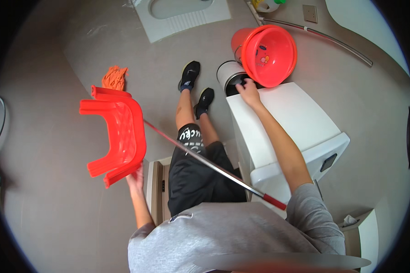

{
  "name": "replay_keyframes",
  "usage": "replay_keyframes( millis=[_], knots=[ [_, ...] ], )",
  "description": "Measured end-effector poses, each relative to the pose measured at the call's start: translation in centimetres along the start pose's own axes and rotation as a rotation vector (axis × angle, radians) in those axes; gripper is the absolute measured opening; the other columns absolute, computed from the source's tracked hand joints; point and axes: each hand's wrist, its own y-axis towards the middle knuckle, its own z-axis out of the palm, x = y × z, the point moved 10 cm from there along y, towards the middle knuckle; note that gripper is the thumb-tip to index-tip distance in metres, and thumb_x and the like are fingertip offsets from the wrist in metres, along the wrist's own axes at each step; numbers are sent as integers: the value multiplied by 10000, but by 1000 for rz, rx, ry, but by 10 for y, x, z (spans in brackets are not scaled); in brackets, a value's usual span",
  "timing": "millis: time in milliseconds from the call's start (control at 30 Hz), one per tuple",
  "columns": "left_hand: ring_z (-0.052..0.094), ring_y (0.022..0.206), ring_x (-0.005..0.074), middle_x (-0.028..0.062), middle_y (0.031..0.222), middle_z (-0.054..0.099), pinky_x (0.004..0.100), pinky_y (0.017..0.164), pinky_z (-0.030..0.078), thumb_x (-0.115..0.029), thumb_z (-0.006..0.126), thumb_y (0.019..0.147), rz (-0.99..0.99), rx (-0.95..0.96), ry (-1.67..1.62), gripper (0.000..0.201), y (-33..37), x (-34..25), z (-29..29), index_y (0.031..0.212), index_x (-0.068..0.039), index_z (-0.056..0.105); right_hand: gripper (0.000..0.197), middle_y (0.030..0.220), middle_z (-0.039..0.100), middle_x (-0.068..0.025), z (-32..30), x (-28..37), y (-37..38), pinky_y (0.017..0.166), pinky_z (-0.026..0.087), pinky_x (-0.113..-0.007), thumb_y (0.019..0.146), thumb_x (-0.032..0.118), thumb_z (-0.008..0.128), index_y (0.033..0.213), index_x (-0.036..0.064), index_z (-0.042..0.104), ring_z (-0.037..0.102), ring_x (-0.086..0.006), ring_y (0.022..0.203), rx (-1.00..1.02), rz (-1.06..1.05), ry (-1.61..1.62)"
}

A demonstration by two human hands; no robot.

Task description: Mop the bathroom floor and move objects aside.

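My left hand [135,178] grips a red plastic stool [139,132] by its lower edge, holding it tipped on its side with the legs pointing left. My right hand [249,93] is above the mouth of a round bin [228,73] with a dark inside, near the far corner of a white box-shaped appliance [287,123]. Its fingers are apart and I see nothing in them. Slanting past my legs is a mop handle [205,160], its red grip end near the appliance. Beyond the stool lies an orange mop head [115,78]; the stool hides part of the mop.
Red buckets or basins [271,57] stand nested beyond the bin. A squat toilet [182,18] is set in the floor at the far side. A metal pole [323,35] leads toward the far right, near a bottle with a green cap [266,5]. At lower left is a doorway frame [155,193].
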Motion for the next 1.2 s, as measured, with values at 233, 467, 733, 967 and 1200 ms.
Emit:
replay_keyframes(
  millis=[233, 467, 733, 967, 1200],
  knots=[
    [600, 1066, 382, 212, 1214, 583, 403, 815, 595, -350, 542, 946, -307, 56, -429, 480, -75, 86, -81, 1244, 27, 518, 1098, 1204, 528, -378, 15, 119, -291, 994, 427, -421, 745, 795, 490, 1282, -158, 396, 533, -436, 1165, 1258, -231, -402],
    [595, 1053, 399, 213, 1212, 588, 414, 841, 578, -336, 552, 938, -407, 58, -729, 467, -134, 231, -168, 1244, 16, 529, 284, 669, 592, -94, 21, 75, -341, 430, 549, -333, 842, 182, 659, 969, -30, 519, 609, -177, 491, 1329, 9, -155],
    [606, 1017, 378, 233, 1125, 573, 367, 806, 593, -336, 426, 974, -505, 118, -1000, 469, -172, 308, -194, 1240, 47, 479, 328, 946, 642, -275, -57, 195, -298, 774, 504, -526, 809, 162, 604, 1080, 15, 492, 624, -453, 916, 549, -869, -1046],
    [595, 927, 324, 212, 1086, 552, 297, 653, 574, -278, 458, 956, -505, 121, -1423, 392, -191, 405, -221, 1190, 36, 485, 272, 831, 635, -283, -63, 223, -339, 698, 490, -552, 835, 129, 546, 1054, -12, 467, 620, -467, 826, 330, -1042, -1164],
    [530, 654, 174, 201, 1017, 576, 242, 540, 470, -293, 494, 920, -419, 89, -1555, 360, -169, 443, -269, 1095, 20, 528, 316, 789, 625, -292, -56, 221, -381, 660, 481, -565, 862, 92, 481, 1154, -26, 464, 619, -470, 779, 255, -1075, -1278]
  ],
)
